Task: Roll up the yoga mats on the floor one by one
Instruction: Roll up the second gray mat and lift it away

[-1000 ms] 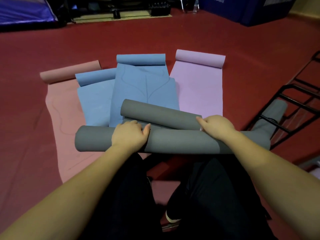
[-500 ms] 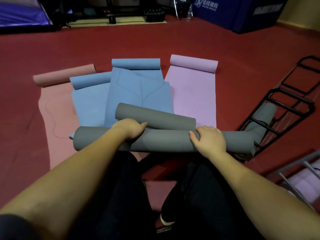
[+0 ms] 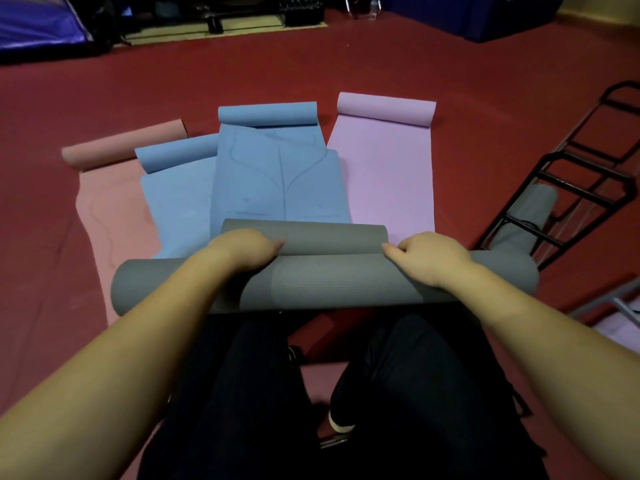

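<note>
Two hands work at frame centre: our left hand (image 3: 242, 251) and right hand (image 3: 429, 258) each curl their grip around the grey mat roll (image 3: 325, 282). Beyond it lie blue mats (image 3: 277, 174).

Both hands shift on the grey rolls

The left hand (image 3: 242, 252), half a second ago draped over the long grey rolled foam mat (image 3: 325, 284), now sits further along with fingertips touching the shorter grey rolled mat (image 3: 332, 237) behind it. The right hand (image 3: 429, 258) moves from gripping the long roll's front up onto its top, fingertips at the shorter roll's right end.
</note>
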Motion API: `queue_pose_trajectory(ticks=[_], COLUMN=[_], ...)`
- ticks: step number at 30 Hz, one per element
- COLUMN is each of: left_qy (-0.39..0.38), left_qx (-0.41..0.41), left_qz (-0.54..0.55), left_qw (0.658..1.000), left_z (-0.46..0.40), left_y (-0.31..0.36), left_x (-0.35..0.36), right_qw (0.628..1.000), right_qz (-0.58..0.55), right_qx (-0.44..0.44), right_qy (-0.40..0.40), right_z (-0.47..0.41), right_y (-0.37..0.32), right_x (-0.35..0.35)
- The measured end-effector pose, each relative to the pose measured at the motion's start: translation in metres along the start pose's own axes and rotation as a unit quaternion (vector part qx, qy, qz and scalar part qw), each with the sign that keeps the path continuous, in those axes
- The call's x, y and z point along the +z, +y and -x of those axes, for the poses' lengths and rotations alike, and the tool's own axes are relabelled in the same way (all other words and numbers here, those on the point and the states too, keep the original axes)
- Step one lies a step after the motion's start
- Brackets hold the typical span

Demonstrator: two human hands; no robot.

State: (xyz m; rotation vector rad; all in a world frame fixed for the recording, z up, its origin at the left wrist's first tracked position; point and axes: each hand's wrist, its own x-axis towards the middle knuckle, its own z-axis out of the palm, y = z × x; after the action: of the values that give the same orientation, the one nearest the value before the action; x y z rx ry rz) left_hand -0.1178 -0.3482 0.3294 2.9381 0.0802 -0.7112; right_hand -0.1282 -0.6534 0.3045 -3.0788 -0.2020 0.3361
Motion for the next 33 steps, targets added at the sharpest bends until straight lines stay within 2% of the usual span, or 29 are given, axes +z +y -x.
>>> queue_pose_trajectory(ticks=[3,6,10,12,16,21,25,28,30,33], left_qy=[0.107,0.228,0.31,0.322,0.295,0.229,0.154,0.102,0.07,0.033], left_qx=[0.021,0.045,0.041,0.048,0.038,0.031,0.023,0.003,-0.005,-0.008], left_qz=[-0.025,-0.057,-0.073,-0.086,-0.068,-0.092,-0.063,-0.032,-0.018,-0.022], left_qw=[0.994,0.971,0.947,0.942,0.952,0.968,0.986,0.994,0.997,0.999], left_z=[0.01,0.02,0.027,0.025,0.014,-0.004,-0.02,-0.031,-0.036,-0.042], left_y=[0.002,0.0,-0.013,-0.016,-0.013,-0.007,-0.004,-0.006,-0.006,-0.005], left_x=[0.015,0.037,0.064,0.071,0.06,0.044,0.033,0.026,0.022,0.019], right_qw=[0.994,0.982,0.965,0.958,0.962,0.992,0.996,0.996,0.993,0.99], right_qz=[-0.045,-0.082,-0.114,-0.124,-0.122,-0.094,-0.08,-0.011,0.016,-0.005], right_qx=[0.024,0.034,0.024,0.019,0.02,0.034,0.04,0.017,0.004,0.011], right_qy=[-0.094,-0.165,-0.237,-0.256,-0.243,-0.076,0.005,0.088,0.118,0.137], right_z=[-0.018,-0.032,-0.049,-0.056,-0.065,-0.062,-0.046,-0.032,-0.021,-0.013], right_y=[-0.003,-0.008,-0.015,-0.016,-0.015,-0.006,-0.006,-0.008,-0.009,-0.01], right_x=[-0.011,-0.022,-0.027,-0.025,-0.017,-0.001,0.012,0.033,0.045,0.052])
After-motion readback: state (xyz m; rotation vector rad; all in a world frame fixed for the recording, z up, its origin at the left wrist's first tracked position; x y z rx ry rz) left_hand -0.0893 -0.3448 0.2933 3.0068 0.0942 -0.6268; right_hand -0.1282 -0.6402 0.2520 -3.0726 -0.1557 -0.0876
